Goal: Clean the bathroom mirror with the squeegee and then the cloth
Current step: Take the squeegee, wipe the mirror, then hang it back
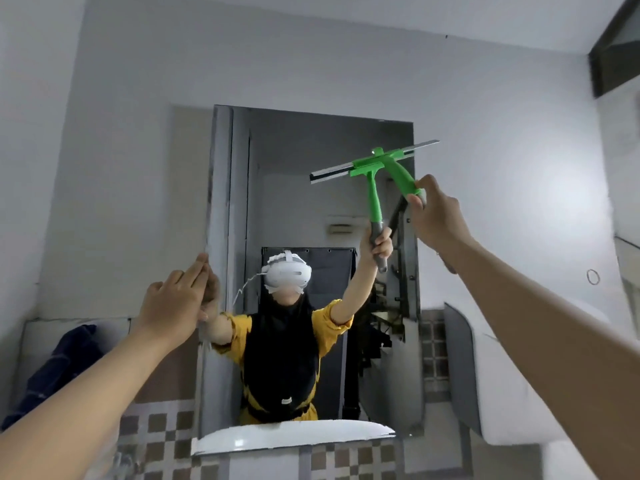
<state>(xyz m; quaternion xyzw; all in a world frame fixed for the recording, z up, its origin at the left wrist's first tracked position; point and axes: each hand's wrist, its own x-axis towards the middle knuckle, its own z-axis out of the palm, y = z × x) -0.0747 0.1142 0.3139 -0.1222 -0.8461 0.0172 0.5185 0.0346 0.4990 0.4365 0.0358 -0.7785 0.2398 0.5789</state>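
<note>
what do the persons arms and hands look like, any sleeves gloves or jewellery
Both forearms are bare up to the frame edge, with no sleeves in direct view. The left hand and right hand wear no gloves, and no rings, watch or bracelets show. In the mirror the reflection shows short yellow sleeves ending above the elbows.

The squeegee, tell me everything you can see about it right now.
The squeegee has a bright green, plastic-looking handle and crosshead that clamps a long, narrow grey blade, which looks metal-backed. It is raised near the mirror's upper right corner, the blade tilted with its right end higher and overhanging the mirror's right edge. The right hand grips the handle's grey lower end. The glass shows its reflection, meeting the real one at the blade, so the blade seems pressed to it.
</note>
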